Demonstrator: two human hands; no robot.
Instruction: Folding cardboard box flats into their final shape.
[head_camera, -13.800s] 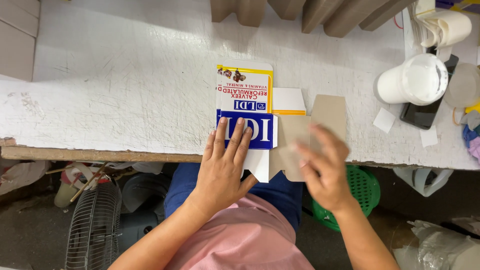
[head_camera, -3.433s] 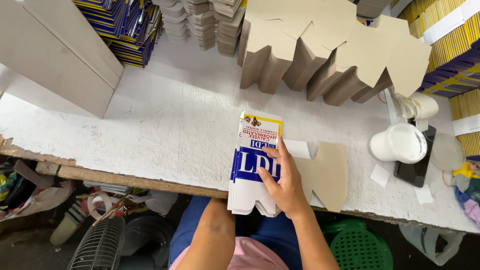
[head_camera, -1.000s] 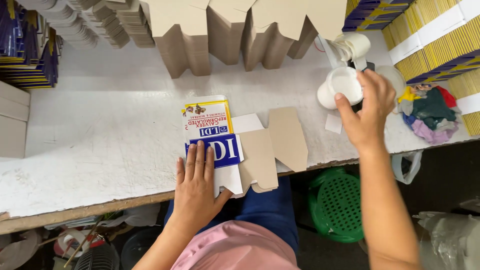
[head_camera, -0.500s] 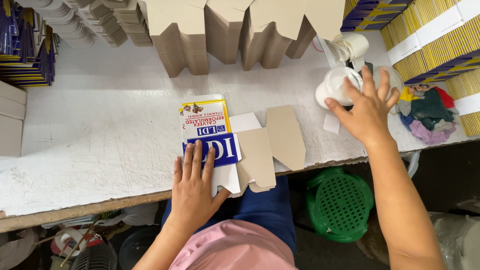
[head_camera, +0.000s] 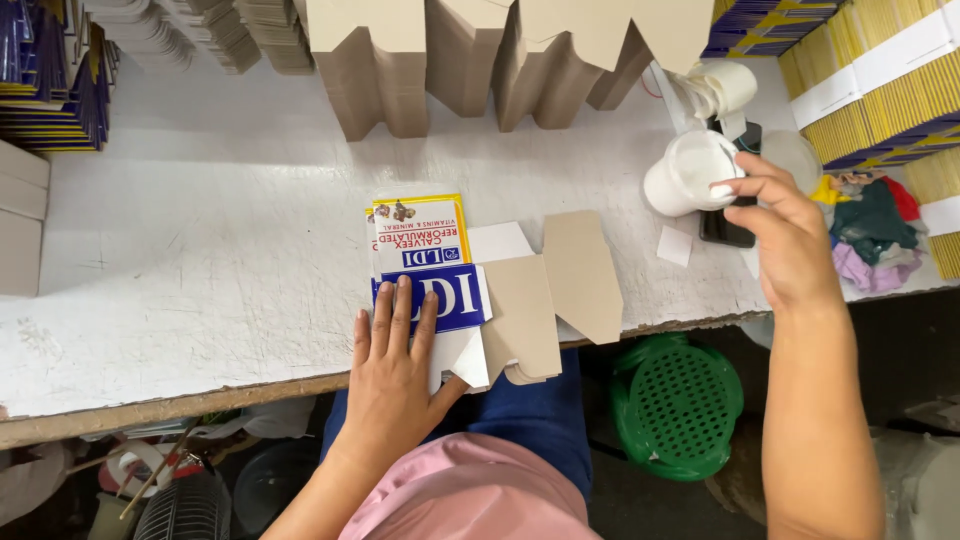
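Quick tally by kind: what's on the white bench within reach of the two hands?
Flat printed carton blank, under the left hand: 1
White plastic tub, touched by the right hand: 1
Roll of white tape: 1
Dark phone: 1
Small white paper square: 1
Total: 5

The left hand (head_camera: 392, 362) lies flat, fingers spread, on a flattened printed carton (head_camera: 430, 270) at the near edge of a white table (head_camera: 200, 260). The right hand (head_camera: 790, 235) reaches out, fingertips touching a white tub (head_camera: 685, 178). Brown cardboard blanks (head_camera: 560, 285) lie beside the carton.
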